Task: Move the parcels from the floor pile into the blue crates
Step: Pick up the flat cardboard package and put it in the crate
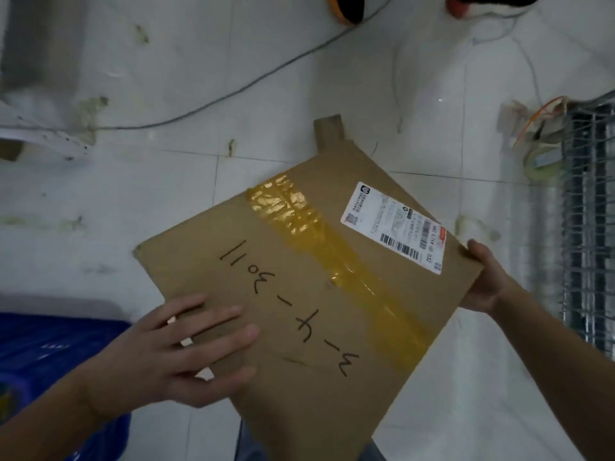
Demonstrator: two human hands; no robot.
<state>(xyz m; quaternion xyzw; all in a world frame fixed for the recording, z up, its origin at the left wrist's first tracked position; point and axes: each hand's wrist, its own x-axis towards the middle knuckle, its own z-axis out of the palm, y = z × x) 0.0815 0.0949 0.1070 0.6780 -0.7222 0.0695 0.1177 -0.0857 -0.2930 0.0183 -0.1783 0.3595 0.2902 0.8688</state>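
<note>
A flat brown cardboard parcel with a yellow tape strip, a white shipping label and black handwriting is held above the white tiled floor. My left hand lies on its top face near the left corner, fingers spread and fairly straight. My right hand holds the parcel's right corner, thumb on the edge and fingers hidden underneath. A blue crate sits at the lower left, partly behind my left forearm.
A grey cable runs across the floor tiles. A metal wire rack stands at the right edge with a tape roll beside it. Orange and black objects lie at the top edge. A white blurred object fills the upper left.
</note>
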